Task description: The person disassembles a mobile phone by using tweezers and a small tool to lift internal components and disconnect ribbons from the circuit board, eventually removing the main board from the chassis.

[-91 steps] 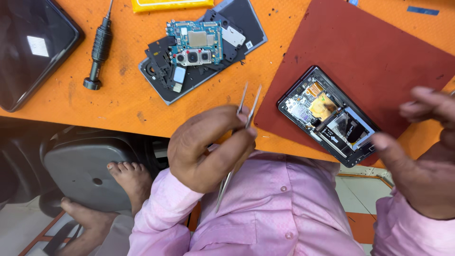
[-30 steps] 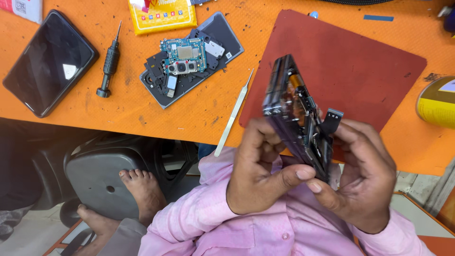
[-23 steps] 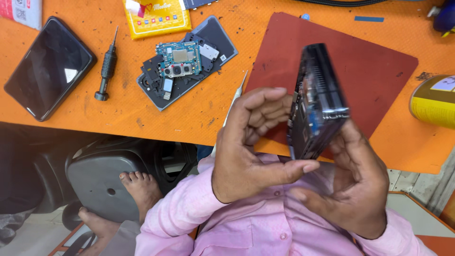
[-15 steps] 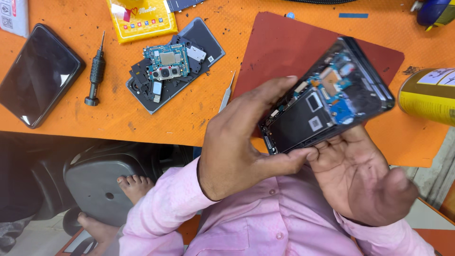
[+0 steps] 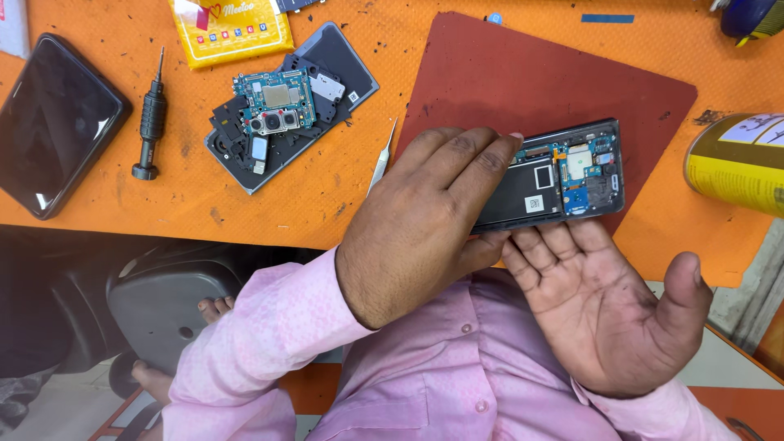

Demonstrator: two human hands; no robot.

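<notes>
My left hand (image 5: 425, 220) lies palm down over the near end of an opened black phone (image 5: 563, 175), gripping it above the front edge of the dark red mat (image 5: 539, 73). The phone's inside faces up, showing a black battery area and small blue and gold boards. My right hand (image 5: 612, 310) is palm up under the phone's lower edge, fingers spread and touching it, thumb out to the right. A pair of metal tweezers (image 5: 380, 159) lies on the orange table just left of my left hand.
A second taken-apart phone with a blue circuit board (image 5: 278, 102) lies at upper left. Beside it are a black screwdriver (image 5: 149, 122), a dark phone (image 5: 53, 122) and a yellow packet (image 5: 233, 28). A yellow can (image 5: 739, 163) lies at right. A bare foot on a stool base (image 5: 175, 310) shows below.
The tweezers were put down on the table. The opened phone was lifted off the mat, turned on edge in both hands, then laid flat again with its inside up.
</notes>
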